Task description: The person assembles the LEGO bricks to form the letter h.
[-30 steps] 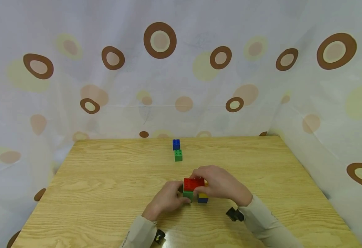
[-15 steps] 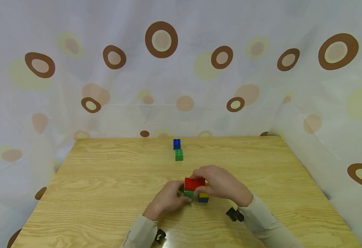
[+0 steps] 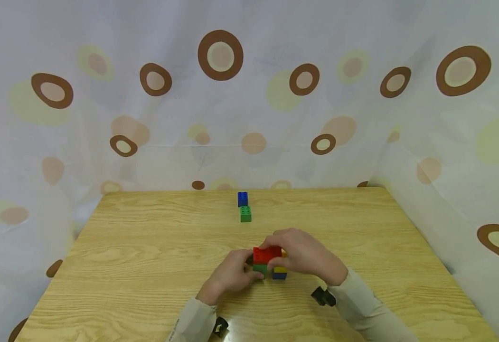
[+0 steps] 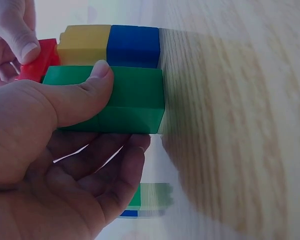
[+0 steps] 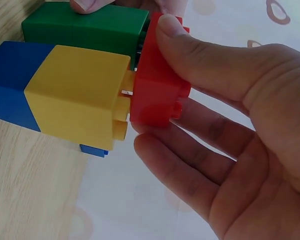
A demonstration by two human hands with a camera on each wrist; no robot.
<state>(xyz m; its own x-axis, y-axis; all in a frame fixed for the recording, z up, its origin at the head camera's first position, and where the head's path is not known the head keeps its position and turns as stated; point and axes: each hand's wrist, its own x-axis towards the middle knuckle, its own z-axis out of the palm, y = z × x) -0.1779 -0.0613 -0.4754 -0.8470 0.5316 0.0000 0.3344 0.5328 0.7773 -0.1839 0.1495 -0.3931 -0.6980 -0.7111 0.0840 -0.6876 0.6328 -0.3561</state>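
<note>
My left hand (image 3: 234,271) grips an upright green block (image 4: 135,87), thumb on one side and fingers on the other. Beside it stands a yellow brick (image 5: 75,95) stacked on a blue brick (image 4: 134,46). With thumb and fingers my right hand (image 3: 305,254) holds a red brick (image 3: 263,255) flat across the tops of the green and yellow blocks. In the right wrist view, yellow studs show in a narrow gap below the red brick. The lower stacks rest on the wooden table (image 3: 155,237). My right hand covers part of the red brick.
Farther back on the table stand a small green brick (image 3: 245,214) and a dark blue brick (image 3: 242,199), one behind the other. A patterned curtain (image 3: 249,104) surrounds the back and sides of the table. Black wrist cameras sit at both sleeves.
Both hands keep their holds and hardly move. The red brick has shifted very slightly downward over the green block; the two bricks at the back stay put.
</note>
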